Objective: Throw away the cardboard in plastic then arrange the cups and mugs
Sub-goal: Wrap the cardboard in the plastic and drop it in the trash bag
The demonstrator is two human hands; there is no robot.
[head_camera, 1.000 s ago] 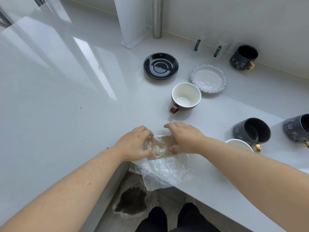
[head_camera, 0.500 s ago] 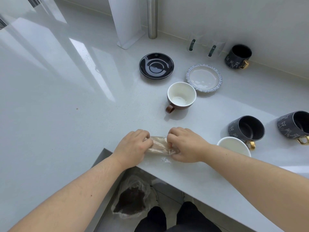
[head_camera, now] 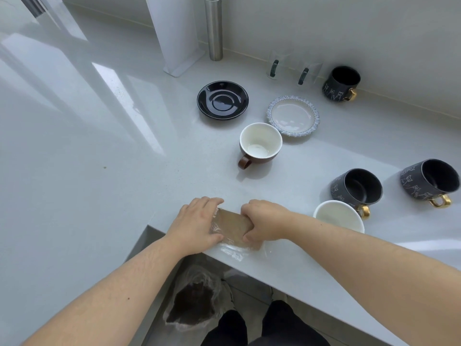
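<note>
A brown piece of cardboard wrapped in clear plastic (head_camera: pixel 233 227) lies at the counter's near edge. My left hand (head_camera: pixel 197 224) grips its left end and my right hand (head_camera: pixel 265 221) grips its right end. A brown cup with a white inside (head_camera: pixel 259 144) stands upright behind them. Two dark mugs with gold handles (head_camera: pixel 356 188) (head_camera: pixel 430 182) lie tilted at the right, a third (head_camera: pixel 340 83) by the wall. A white cup (head_camera: pixel 339 216) sits beside my right forearm. Two clear glass cups (head_camera: pixel 275 66) (head_camera: pixel 305 73) stand at the back.
A black saucer (head_camera: pixel 222 99) and a white saucer with a blue patterned rim (head_camera: pixel 293 116) rest mid-counter. A steel cylinder (head_camera: pixel 213 28) and a white stand (head_camera: pixel 179 46) are at the back wall. Below the counter edge a bin lined with a clear bag (head_camera: pixel 193 304) stands by my legs.
The loose plastic that hung over the counter edge has been gathered around the cardboard. Both hands closed in on the bundle and now hold it flat at its ends.
</note>
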